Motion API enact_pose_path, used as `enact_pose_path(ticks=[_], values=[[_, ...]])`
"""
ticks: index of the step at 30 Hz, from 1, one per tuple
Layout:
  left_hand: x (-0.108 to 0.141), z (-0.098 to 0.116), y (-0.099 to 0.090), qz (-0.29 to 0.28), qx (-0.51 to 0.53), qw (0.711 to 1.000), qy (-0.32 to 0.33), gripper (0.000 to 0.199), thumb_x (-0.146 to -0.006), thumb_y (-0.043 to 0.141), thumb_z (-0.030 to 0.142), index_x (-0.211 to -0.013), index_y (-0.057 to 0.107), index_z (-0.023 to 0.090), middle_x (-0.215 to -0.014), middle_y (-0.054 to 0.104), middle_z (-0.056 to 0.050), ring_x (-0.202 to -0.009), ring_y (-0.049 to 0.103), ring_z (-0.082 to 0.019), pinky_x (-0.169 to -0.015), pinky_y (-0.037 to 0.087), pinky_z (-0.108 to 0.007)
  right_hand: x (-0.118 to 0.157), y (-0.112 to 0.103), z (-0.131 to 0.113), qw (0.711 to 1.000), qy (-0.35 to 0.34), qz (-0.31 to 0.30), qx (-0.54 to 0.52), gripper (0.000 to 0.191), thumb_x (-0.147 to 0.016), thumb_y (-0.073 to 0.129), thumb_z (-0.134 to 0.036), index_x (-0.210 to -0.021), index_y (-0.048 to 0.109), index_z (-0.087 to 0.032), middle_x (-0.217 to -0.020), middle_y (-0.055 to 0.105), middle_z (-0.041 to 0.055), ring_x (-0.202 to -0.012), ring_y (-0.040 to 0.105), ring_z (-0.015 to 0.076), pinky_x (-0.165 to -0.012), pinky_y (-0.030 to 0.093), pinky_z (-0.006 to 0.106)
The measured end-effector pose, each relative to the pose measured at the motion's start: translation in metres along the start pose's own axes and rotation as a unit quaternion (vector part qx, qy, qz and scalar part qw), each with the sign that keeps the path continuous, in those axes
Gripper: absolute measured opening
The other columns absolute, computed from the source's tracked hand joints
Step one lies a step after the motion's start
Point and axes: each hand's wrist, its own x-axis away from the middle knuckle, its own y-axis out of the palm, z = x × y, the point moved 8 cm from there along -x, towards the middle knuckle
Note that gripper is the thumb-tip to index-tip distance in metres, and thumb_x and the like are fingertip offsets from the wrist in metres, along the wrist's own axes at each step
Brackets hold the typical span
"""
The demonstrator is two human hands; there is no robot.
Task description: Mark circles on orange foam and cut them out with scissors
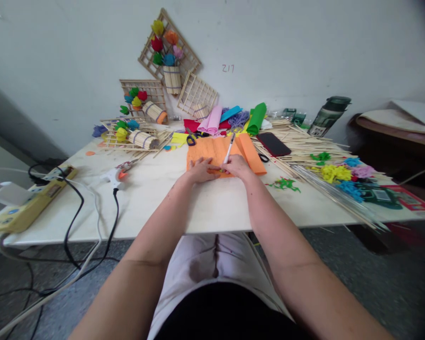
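Note:
An orange sheet (212, 148), which looks like crepe paper or felt, lies on the table in front of me, its right part folded over. My left hand (201, 170) rests flat on the sheet's lower left, fingers spread. In my right hand (236, 165) is a white pen (229, 148), its upper end pointing up and away and its tip low on the sheet near my left fingertips. The tip itself is hidden by the fingers. Black-handled scissors (192, 140) lie just beyond the sheet's far left corner.
A glue gun (114, 178) and a yellow power strip (31, 200) with trailing cords are on the left. Stick baskets with paper flowers (143, 139) stand behind. To the right are a phone (274, 143), many thin sticks (304, 148), coloured scraps (335, 174) and a dark bottle (328, 116).

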Motion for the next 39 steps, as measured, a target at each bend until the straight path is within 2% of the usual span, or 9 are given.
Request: enact_pose_path(ticks=[10,28,39], values=[[-0.002,-0.002,0.002,-0.006,0.011,1.000,-0.006,0.062,-0.076,0.044,0.066,-0.134,0.043,0.044,-0.155,0.016,0.005,-0.142,0.007,-0.031,-0.108,0.006,-0.059,0.002,0.000,-0.004,0.999,-0.025,0.020,0.013,0.022,-0.071,0.069,-0.034,-0.080,0.073,-0.015,-0.079,0.072,0.0065,-0.077,0.066,0.0188,-0.065,0.048,0.022],[0.001,-0.002,0.000,-0.010,0.009,1.000,-0.017,0.064,-0.075,0.045,0.066,-0.134,0.043,0.043,-0.155,0.015,0.006,-0.142,0.007,-0.031,-0.109,0.007,-0.057,0.003,0.000,-0.009,0.996,-0.041,0.027,0.072,0.029,-0.072,0.066,-0.043,-0.082,0.073,-0.017,-0.082,0.072,0.0058,-0.074,0.064,0.0181,-0.058,0.042,0.022],[-0.001,-0.004,0.001,-0.016,0.006,1.000,-0.022,0.065,-0.073,0.044,0.069,-0.134,0.042,0.045,-0.155,0.014,0.007,-0.142,0.007,-0.031,-0.109,0.007,-0.056,0.006,-0.001,-0.012,0.993,-0.036,0.030,0.105,0.028,-0.075,0.063,-0.043,-0.086,0.073,-0.018,-0.085,0.072,0.0061,-0.078,0.064,0.0189,-0.061,0.042,0.024]])
